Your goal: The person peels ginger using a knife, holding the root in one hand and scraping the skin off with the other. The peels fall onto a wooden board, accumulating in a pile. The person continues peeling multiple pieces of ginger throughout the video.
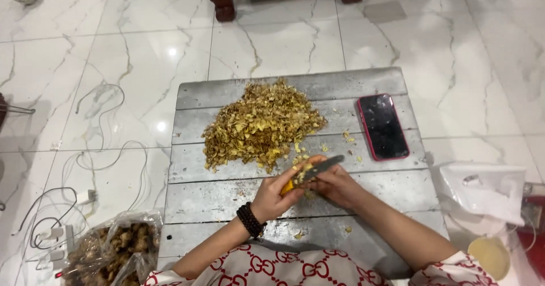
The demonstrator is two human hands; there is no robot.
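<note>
Nearest us, our left hand [274, 194] grips a yellow root piece [288, 186] while our right hand [336, 185] clasps a knife [318, 168] against it. Beyond lie the peelings pile [258, 124] and phone [383, 126]; a plastic bag [110, 251] sits left.

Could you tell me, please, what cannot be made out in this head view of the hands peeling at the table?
- Piece being peeled: mostly hidden inside the left hand; kind unclear.
- Knife: handle covered by the right hand.
- Clear bag: cut off by the bottom edge, contents blurred.
- Round cream-coloured container: partly cropped.
- Phone: screen dark.
</note>
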